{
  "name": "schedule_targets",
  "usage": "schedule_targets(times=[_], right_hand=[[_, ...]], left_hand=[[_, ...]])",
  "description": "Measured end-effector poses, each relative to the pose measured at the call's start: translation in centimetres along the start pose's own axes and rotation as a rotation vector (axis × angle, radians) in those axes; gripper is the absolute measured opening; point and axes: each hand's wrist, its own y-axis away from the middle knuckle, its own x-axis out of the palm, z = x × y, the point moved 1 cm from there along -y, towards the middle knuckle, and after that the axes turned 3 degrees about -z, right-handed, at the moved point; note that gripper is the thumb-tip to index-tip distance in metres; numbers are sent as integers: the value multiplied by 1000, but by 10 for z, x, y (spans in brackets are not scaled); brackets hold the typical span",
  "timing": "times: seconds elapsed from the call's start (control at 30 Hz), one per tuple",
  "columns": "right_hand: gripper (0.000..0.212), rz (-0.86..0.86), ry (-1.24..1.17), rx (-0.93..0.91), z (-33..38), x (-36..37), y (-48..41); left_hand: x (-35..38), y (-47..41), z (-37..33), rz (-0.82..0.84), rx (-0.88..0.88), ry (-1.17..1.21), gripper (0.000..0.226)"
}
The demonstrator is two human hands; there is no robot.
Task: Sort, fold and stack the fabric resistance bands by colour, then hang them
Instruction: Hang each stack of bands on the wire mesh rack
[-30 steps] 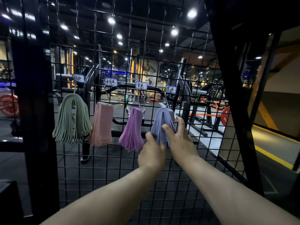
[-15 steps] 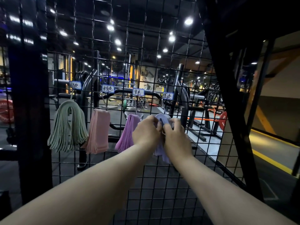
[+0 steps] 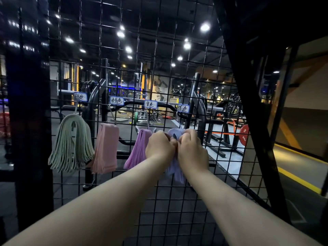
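Note:
Four bundles of fabric bands hang from hooks on a black wire grid [image 3: 159, 201]. From left to right they are green [image 3: 71, 144], pink [image 3: 106, 148], purple [image 3: 137, 150] and blue [image 3: 174, 170]. My left hand [image 3: 160, 145] and my right hand [image 3: 192, 150] are side by side at the top of the blue bundle, fingers curled round its folded bands near the hook. The hands hide most of the bundle; its ends hang below my wrists.
A small handwritten label [image 3: 183, 108] is clipped above each hook. A thick black post [image 3: 28, 121] stands left of the green bundle, and a slanted black beam [image 3: 248, 103] to the right. Gym machines and a red weight plate [image 3: 244, 134] lie behind the grid.
Both hands rose from the lower part of the blue bundle to its top and closed on it. The right hand, open a second ago, now grips the bands.

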Motion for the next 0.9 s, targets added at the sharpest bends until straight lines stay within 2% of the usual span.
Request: schedule_targets(times=[0.07,0.2,0.33,0.4,0.53,0.63,0.7,0.8,0.9], right_hand=[[6,-31,3,-18,-1,2,2],[21,-80,21,-63,-2,2,2],[18,-121,30,-70,1,1,-5],[18,-68,32,-78,1,1,-5],[32,108,-69,-22,-5,2,2],[53,137,-115,21,-9,2,6],[59,196,-117,37,-11,4,6],[60,290,-230,83,-14,4,5],[61,289,-262,82,-13,1,8]], left_hand=[[1,0,1,9,10,3,18],[1,2,3,8,29,23,12],[2,6,6,-8,52,51,8],[1,6,7,-25,68,70,9],[1,10,11,-66,150,82,10],[2,9,9,-97,261,-19,48],[0,6,4,-45,300,-26,60],[0,6,0,93,318,61,50],[-2,11,-4,93,321,45,39]])
